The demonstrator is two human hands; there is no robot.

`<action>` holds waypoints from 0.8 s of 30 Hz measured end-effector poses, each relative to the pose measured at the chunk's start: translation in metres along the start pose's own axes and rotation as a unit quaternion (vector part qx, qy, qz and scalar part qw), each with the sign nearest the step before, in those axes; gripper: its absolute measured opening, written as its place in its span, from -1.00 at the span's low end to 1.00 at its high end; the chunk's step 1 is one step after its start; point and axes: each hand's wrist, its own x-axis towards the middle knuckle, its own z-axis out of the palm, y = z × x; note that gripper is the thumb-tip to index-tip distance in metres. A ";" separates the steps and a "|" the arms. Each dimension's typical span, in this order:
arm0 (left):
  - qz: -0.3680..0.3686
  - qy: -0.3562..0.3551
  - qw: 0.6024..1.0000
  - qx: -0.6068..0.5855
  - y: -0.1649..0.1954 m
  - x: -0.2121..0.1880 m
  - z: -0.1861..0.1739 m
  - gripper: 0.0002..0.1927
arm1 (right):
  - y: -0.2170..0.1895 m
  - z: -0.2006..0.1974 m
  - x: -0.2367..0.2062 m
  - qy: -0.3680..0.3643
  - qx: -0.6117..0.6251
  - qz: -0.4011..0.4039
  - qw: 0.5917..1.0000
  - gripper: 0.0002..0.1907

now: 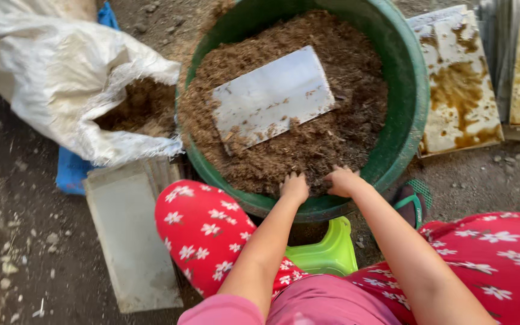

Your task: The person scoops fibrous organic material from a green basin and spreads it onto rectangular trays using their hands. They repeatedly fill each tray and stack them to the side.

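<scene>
A large green tub (413,90) holds brown, fibrous mulch-like material (332,138). A flat white rectangular sheet (272,96) lies tilted on top of the material, dusted with crumbs. My left hand (295,186) and my right hand (341,179) both press into the brown material at the tub's near rim, fingers dug in and partly hidden. The two hands are close together, a little apart. My knees in red flowered trousers frame the tub.
An open white sack (61,72) with more brown material lies at the left. A grey flat tile (130,241) rests on the ground beside my left knee. Stained white tiles (458,84) lie at the right. A lime green stool (326,253) sits under me.
</scene>
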 end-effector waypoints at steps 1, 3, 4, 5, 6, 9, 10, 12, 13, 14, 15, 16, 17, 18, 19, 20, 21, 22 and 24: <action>-0.011 0.004 1.000 -0.017 -0.001 -0.003 -0.004 -0.40 | 0.000 0.000 -0.004 0.018 0.016 0.002 1.000 -0.39; 0.006 0.035 0.999 -0.032 0.000 -0.011 -0.008 -0.43 | -0.003 0.003 -0.012 0.067 0.070 -0.010 0.995 -0.41; 0.019 0.051 0.999 -0.008 0.001 -0.015 -0.008 -0.46 | -0.005 0.007 -0.016 0.091 0.110 -0.023 0.989 -0.41; 0.026 0.070 0.997 0.014 0.000 -0.020 -0.009 -0.50 | -0.008 0.010 -0.018 0.124 0.100 -0.047 0.986 -0.46; 0.027 0.048 0.998 0.014 -0.002 -0.025 -0.011 -0.53 | -0.011 0.015 -0.019 0.159 0.092 -0.071 0.980 -0.51; 0.023 0.019 1.000 0.006 -0.012 -0.040 -0.017 -0.47 | -0.023 0.026 -0.015 0.113 0.077 -0.080 0.987 -0.49; 0.029 -0.005 1.000 0.008 -0.017 -0.045 -0.020 -0.47 | -0.026 0.029 -0.015 0.084 0.068 -0.046 0.993 -0.49; 0.023 0.015 1.000 -0.007 -0.023 -0.054 -0.021 -0.48 | -0.030 0.033 -0.016 0.080 0.043 -0.049 0.995 -0.56; 0.024 0.022 0.999 -0.010 -0.024 -0.059 -0.022 -0.48 | -0.029 0.036 -0.018 0.080 0.034 -0.046 0.995 -0.59; 0.025 0.027 0.999 -0.013 -0.025 -0.064 -0.022 -0.50 | -0.026 0.038 -0.019 0.113 0.042 -0.062 0.991 -0.61; 0.027 0.032 0.999 -0.012 -0.025 -0.069 -0.021 -0.52 | -0.023 0.040 -0.021 0.147 0.052 -0.079 0.985 -0.62; 0.028 0.038 0.999 -0.007 -0.026 -0.074 -0.021 -0.54 | -0.021 0.039 -0.022 0.184 0.066 -0.096 0.976 -0.63; 0.028 0.036 0.999 -0.007 -0.025 -0.079 -0.022 -0.54 | -0.017 0.037 -0.025 0.217 0.063 -0.059 0.972 -0.65; 0.034 0.032 0.999 -0.004 -0.025 -0.082 -0.023 -0.54 | -0.013 0.036 -0.027 0.249 0.061 -0.022 0.966 -0.67; 0.039 0.031 0.999 -0.004 -0.025 -0.085 -0.024 -0.55 | -0.010 0.030 -0.026 0.202 0.070 -0.032 0.976 -0.66; 0.040 0.031 0.999 -0.003 -0.023 -0.087 -0.026 -0.55 | -0.008 0.020 -0.022 0.158 0.077 -0.048 0.983 -0.65; 0.045 0.030 0.999 -0.002 -0.024 -0.089 -0.029 -0.55 | -0.010 0.015 -0.018 0.137 0.065 -0.046 0.987 -0.64; 0.051 0.030 0.998 -0.002 -0.023 -0.091 -0.032 -0.56 | -0.018 0.009 -0.009 0.132 0.038 -0.031 0.990 -0.63; 0.059 0.029 0.998 0.002 -0.022 -0.093 -0.037 -0.56 | -0.037 -0.003 0.005 0.106 -0.007 -0.017 0.994 -0.62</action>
